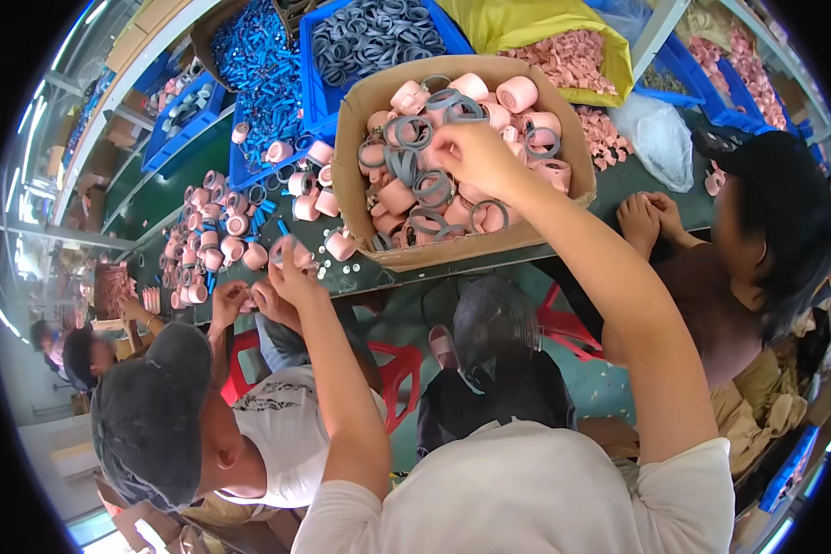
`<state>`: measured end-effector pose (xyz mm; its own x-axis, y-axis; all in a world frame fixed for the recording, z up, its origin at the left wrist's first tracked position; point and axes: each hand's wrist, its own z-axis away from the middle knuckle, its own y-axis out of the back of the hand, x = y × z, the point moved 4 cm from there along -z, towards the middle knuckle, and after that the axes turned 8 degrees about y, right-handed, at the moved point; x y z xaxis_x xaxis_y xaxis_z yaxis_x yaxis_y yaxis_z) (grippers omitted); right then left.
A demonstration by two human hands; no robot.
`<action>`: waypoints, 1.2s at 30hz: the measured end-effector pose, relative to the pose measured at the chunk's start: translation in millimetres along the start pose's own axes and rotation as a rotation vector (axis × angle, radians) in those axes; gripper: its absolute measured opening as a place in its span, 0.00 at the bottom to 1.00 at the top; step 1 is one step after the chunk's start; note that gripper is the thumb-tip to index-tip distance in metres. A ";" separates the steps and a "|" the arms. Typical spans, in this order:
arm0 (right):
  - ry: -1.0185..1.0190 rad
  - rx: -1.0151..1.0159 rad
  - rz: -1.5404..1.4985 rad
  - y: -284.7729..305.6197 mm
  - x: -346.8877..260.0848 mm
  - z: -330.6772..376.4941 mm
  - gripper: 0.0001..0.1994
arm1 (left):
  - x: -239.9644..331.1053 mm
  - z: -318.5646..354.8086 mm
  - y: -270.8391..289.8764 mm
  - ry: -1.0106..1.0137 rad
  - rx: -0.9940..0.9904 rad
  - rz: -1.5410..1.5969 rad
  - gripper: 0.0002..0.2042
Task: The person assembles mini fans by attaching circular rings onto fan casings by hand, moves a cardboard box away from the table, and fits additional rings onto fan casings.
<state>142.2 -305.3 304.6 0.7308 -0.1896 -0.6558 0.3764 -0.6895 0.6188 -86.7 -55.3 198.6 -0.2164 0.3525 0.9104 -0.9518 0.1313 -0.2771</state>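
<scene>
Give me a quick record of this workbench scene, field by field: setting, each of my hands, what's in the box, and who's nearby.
Setting: green worktable crowded with bins and loose parts
Right hand: reaching into the cardboard box, fingers pinched among the parts; what they hold is unclear
Left hand: raised over the table edge, holding a pink cap
Box contents: pink caps and grey rings mixed
Behind box: blue bin of grey rings, yellow bag of pink pieces
Nearby: person in a grey cap on the left, another person on the right
</scene>
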 end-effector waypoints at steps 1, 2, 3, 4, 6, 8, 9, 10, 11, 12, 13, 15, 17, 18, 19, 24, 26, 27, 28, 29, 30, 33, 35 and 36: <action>0.042 -0.015 0.024 -13.2 12.5 -2.2 0.08 | -16.6 -26.7 2.6 0.051 -0.020 -0.011 0.19; 0.139 -0.024 0.128 -25.4 17.5 -3.7 0.09 | -42.9 -60.0 9.4 0.102 -0.039 -0.021 0.17; 0.233 -0.040 0.225 -38.1 17.4 -4.6 0.09 | -60.6 -84.3 16.9 0.107 -0.044 -0.021 0.17; -0.005 -0.311 0.295 -51.3 23.6 -10.1 0.11 | -85.2 -105.9 19.1 0.322 -0.141 -0.153 0.15; 0.047 -0.369 0.364 -73.2 8.3 -16.6 0.11 | -117.1 -164.3 62.1 0.465 -0.153 -0.270 0.15; 0.011 -0.493 0.478 -66.1 18.3 -13.4 0.12 | -117.3 -163.7 27.9 0.409 -0.268 -0.416 0.17; -0.002 -0.503 0.472 -62.3 17.1 -7.9 0.12 | -109.2 -157.9 19.4 0.340 -0.350 -0.556 0.19; 0.017 -0.527 0.405 -59.3 11.0 -5.0 0.12 | -84.1 -158.2 9.9 0.180 -0.279 -0.559 0.18; 0.036 -0.543 0.346 -54.3 7.4 -2.7 0.12 | -58.7 -156.5 -2.1 0.020 -0.207 -0.572 0.17; 0.019 -0.529 0.369 -44.9 19.1 7.3 0.12 | -39.8 -110.9 -41.2 -0.224 -0.224 -0.546 0.14; 0.012 -0.522 0.372 -39.0 24.5 8.7 0.12 | -7.5 -61.4 -70.3 -0.501 -0.206 -0.534 0.11; -0.056 -0.558 0.220 -28.9 30.0 4.4 0.11 | 48.7 40.4 -121.1 -0.862 -0.345 -0.621 0.06; 0.235 -0.126 0.119 -12.0 43.6 1.3 0.08 | 38.2 75.3 -157.6 -0.801 -0.597 -1.142 0.07; 0.104 -0.088 0.071 -3.8 55.4 0.5 0.09 | 16.0 64.4 -165.0 -0.798 -0.766 -1.470 0.12; 0.109 -0.085 0.068 2.6 49.9 3.4 0.09 | 11.1 63.2 -174.0 -0.803 -0.760 -1.472 0.12; 0.073 -0.396 0.154 0.2 4.7 27.1 0.17 | -47.7 51.6 -184.0 -0.752 -0.912 -1.964 0.24; 0.076 -0.474 0.422 -20.9 7.6 41.0 0.17 | -45.7 68.8 -195.2 -0.752 -0.891 -1.969 0.28; 0.135 -0.447 0.544 -24.5 3.2 41.4 0.18 | -40.6 76.1 -197.3 -0.729 -0.855 -1.973 0.33; 0.131 -0.435 0.544 -22.5 5.3 41.2 0.18 | -35.9 84.0 -199.8 -0.741 -0.857 -1.978 0.33; 0.053 -0.516 0.500 -22.4 11.8 42.4 0.18 | -30.6 91.6 -202.5 -0.714 -0.864 -1.911 0.33; -0.009 -0.599 0.451 -24.0 9.7 39.4 0.19 | -21.7 92.3 -200.8 -0.681 -0.852 -1.847 0.33; 0.006 -0.556 0.355 -7.1 27.2 40.8 0.22 | -22.0 81.2 -191.2 -0.598 -1.033 -1.967 0.35; -0.100 -0.316 0.098 38.2 5.0 41.4 0.25 | -23.4 87.8 -187.2 -0.606 -0.897 -2.087 0.29; -0.090 -0.159 -0.076 53.4 10.6 48.4 0.26 | -37.2 82.1 -191.4 -0.835 -0.768 -2.118 0.25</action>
<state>142.5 -377.9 309.7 0.6457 -0.2079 -0.7347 0.5192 -0.5860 0.6221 85.6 -169.6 243.1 0.3457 -0.9214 -0.1775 0.2642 -0.0859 0.9606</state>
